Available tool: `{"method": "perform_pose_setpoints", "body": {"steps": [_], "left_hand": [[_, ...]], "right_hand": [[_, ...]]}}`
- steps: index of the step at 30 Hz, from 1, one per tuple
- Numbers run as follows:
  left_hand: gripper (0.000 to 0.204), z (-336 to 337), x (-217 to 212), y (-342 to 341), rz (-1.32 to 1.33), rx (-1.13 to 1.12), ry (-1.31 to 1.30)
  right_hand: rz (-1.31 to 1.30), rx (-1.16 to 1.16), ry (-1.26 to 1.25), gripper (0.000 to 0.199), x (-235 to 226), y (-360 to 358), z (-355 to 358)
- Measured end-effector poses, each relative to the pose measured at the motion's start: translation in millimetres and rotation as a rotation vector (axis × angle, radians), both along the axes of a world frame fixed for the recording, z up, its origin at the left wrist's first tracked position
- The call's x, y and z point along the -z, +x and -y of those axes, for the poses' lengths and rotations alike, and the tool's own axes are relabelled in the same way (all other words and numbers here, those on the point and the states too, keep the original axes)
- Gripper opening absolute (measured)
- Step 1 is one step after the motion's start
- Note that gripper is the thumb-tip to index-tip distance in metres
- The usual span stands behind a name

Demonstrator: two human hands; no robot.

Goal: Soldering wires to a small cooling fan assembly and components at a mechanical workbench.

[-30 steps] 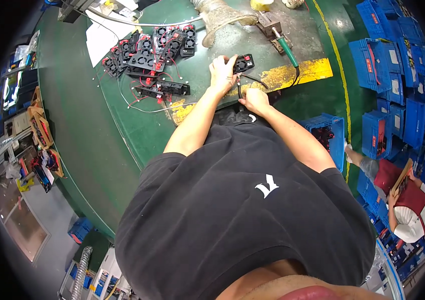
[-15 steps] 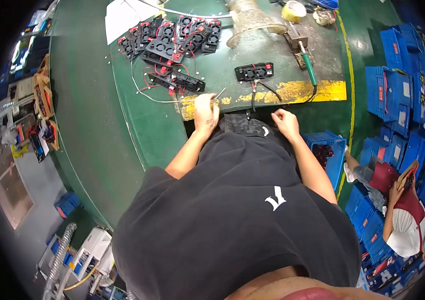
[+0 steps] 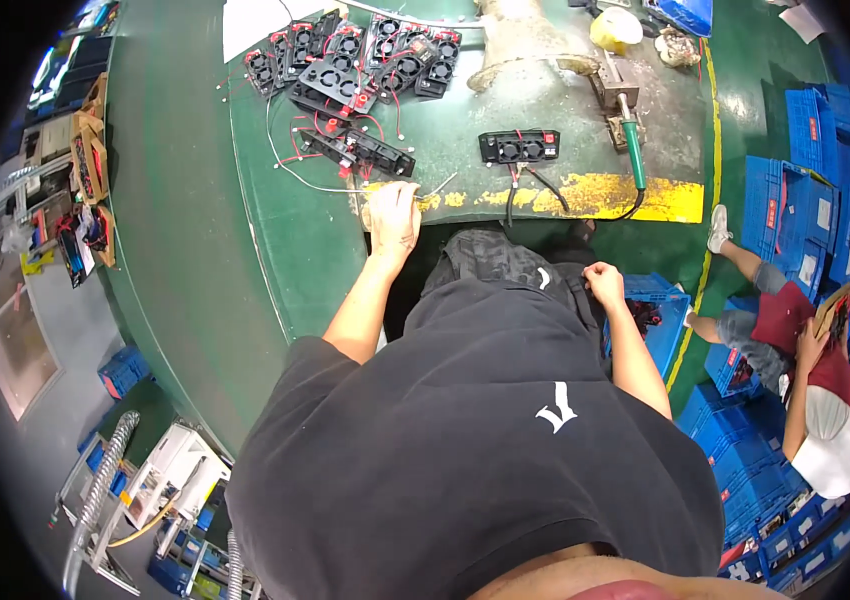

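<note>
Now | left hand (image 3: 393, 215) closed on thin pale wires (image 3: 440, 186) at green desk (image 3: 305, 240) edge | right hand (image 3: 605, 284) fisted, empty, at lap | black twin-fan module (image 3: 519, 147) with red-black leads lies flat nearby

Matt green painted bench (image 3: 295, 250), smooth, with a worn yellow strip (image 3: 585, 195) along its edge, the paint scuffed and chipped rough. Black moulded plastic fan units (image 3: 350, 60), dull-surfaced, trailing thin red and black plastic-coated wires (image 3: 290, 160). One black plastic twin-fan block (image 3: 519, 147), slightly glossy. Green-handled soldering iron (image 3: 635, 160), shiny plastic grip, bare metal holder above it. White sheet of paper (image 3: 250, 20), flat and matt. Soft black cotton-like shirt (image 3: 465, 440), matt, creased. Blue ribbed plastic crates (image 3: 825, 190), smooth with a faint sheen. Corrugated grey metal hose (image 3: 100, 480), shiny. Brown cardboard boxes (image 3: 95, 130), rough and dull.
</note>
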State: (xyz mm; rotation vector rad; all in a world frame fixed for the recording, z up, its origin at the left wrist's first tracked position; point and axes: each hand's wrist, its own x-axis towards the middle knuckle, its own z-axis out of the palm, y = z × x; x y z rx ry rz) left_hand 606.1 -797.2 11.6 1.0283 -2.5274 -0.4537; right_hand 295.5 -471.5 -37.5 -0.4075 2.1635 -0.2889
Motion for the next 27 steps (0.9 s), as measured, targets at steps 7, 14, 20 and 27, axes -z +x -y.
{"method": "perform_pose_setpoints", "body": {"steps": [7,14,20,27], "left_hand": [[0.023,-13,6,-18,0.230,-0.010,-0.043],[0.024,-60,-26,-47,0.166,0.057,0.033],[0.021,-130,-95,-87,0.085,-0.171,0.052],[0.030,-205,-147,-136,-0.096,-0.201,0.203]], "right_hand": [[0.116,0.115,-0.030,0.019,2,-52,-29],[0.195,0.232,-0.198,0.020,19,-130,-93],[0.323,0.127,-0.269,0.019,26,-161,-108],[0.770,-0.217,-0.481,0.018,-21,-133,-47]]}}
